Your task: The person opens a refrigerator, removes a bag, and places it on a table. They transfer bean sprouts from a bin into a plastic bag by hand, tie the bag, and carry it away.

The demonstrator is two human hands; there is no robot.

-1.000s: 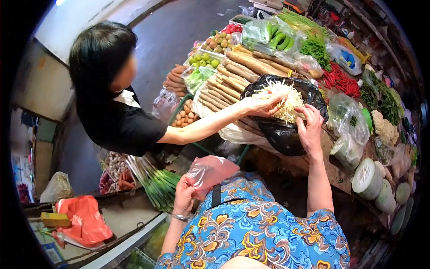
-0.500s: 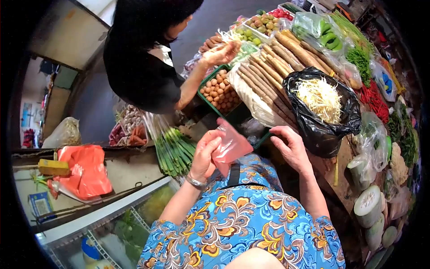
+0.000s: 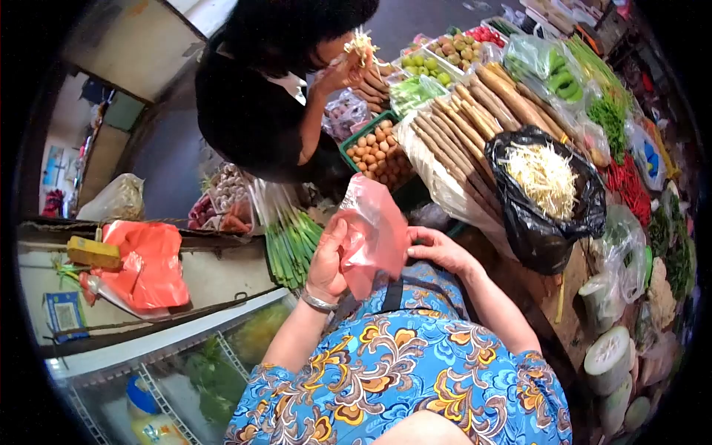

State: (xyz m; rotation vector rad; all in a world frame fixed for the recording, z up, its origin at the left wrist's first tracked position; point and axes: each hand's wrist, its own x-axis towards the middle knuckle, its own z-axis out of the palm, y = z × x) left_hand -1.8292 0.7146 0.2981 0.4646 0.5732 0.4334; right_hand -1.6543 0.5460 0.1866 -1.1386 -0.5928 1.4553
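Note:
A thin pink plastic bag [image 3: 374, 230] stands up in front of my body, partly spread. My left hand [image 3: 326, 263], with a metal band at the wrist, is closed on the bag's left side. At its right edge, my right hand [image 3: 441, 252] has its fingertips bent together on the plastic. Just beyond the bag sits a green crate [image 3: 347, 154] of brown eggs [image 3: 378, 152]. To the right, bean sprouts [image 3: 541, 178] fill an open black plastic bag [image 3: 519, 233].
A person in black [image 3: 252, 111] stands across the stall, a hand raised with sprouts [image 3: 361, 48]. Long brown roots [image 3: 460, 148] lie beside the eggs. Spring onions [image 3: 293, 245] are at left, near a red plastic bag [image 3: 152, 263]. Cut winter melon [image 3: 608, 360] lies at right.
My right hand has moved left to the pink bag's edge, and the bag is raised and spread wider. The other person's hand has lifted toward their head, holding sprouts.

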